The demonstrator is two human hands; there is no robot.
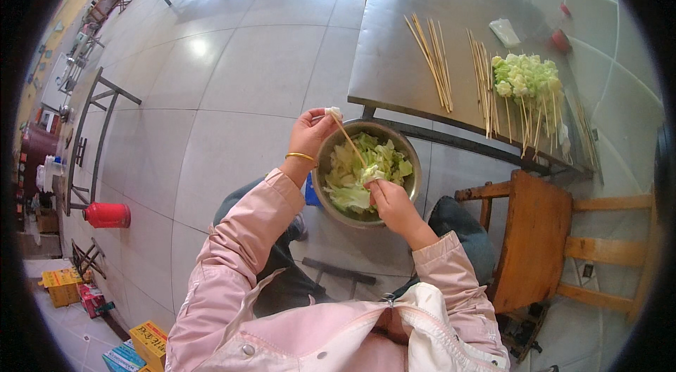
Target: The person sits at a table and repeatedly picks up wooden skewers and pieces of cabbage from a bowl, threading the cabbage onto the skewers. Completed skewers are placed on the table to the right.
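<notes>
Over a metal bowl (pixel 415 161) of torn cabbage leaves (pixel 348 190), a thin wooden skewer (pixel 347 137) slants between my two hands. My left hand (pixel 311 132), wearing a gold-coloured bangle (pixel 301 156), pinches its upper end. A small white piece (pixel 332 112) sits at those fingertips; I cannot tell what it is made of. Around the lower end, my right hand (pixel 393 203) grips a pale cabbage piece (pixel 373 173). Whether the skewer's tip has gone through that piece is hidden by the fingers.
A metal-topped table (pixel 391 71) at right bears loose skewers (pixel 430 63), a pile of cabbage skewers (pixel 525 76) and a white packet (pixel 504 32). A wooden chair (pixel 533 240) stands close on my right. Farther left are a red container (pixel 107 215) and yellow boxes (pixel 149 344).
</notes>
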